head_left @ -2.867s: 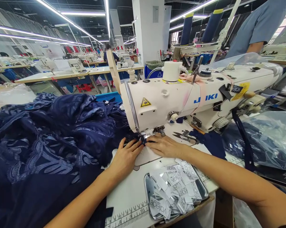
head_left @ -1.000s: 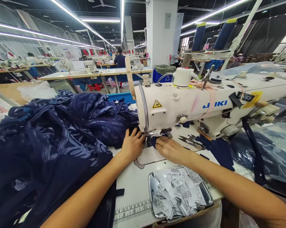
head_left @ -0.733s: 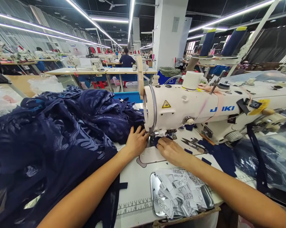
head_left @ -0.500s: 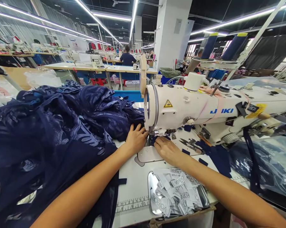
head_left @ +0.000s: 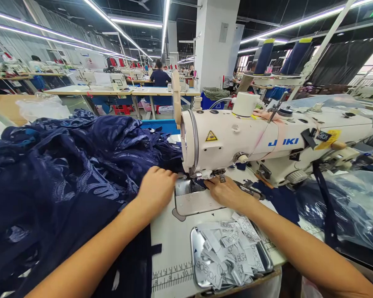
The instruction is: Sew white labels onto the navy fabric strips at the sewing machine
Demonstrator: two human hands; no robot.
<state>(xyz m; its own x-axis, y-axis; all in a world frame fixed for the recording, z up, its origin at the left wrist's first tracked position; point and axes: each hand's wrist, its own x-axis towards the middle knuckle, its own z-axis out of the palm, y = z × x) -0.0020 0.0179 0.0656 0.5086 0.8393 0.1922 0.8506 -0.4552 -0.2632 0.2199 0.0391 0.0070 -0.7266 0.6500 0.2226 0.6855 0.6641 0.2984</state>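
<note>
My left hand (head_left: 158, 186) is curled closed beside the sewing machine's needle area, at the edge of a navy garment heap (head_left: 93, 165) with pale patterned trim. What its fingers hold is hidden. Under the machine head, my right hand (head_left: 225, 193) pinches a bit of navy fabric (head_left: 200, 182) to the right of the presser foot (head_left: 193, 185). The white sewing machine (head_left: 217, 140) stands over both hands. Thread snips (head_left: 250, 189) lie just behind my right hand, partly covered by it.
A metal tray (head_left: 194, 256) of printed white labels (head_left: 233, 248) sits at the table's front. Navy scraps (head_left: 279, 198) and a clear plastic bag (head_left: 357, 207) lie to the right. Two navy thread cones (head_left: 264, 58) stand above. A person (head_left: 159, 75) sits farther back.
My left hand has moved left, away from the needle, and its fingers have curled in. My right hand has stayed close to the presser foot. The view has shifted slightly.
</note>
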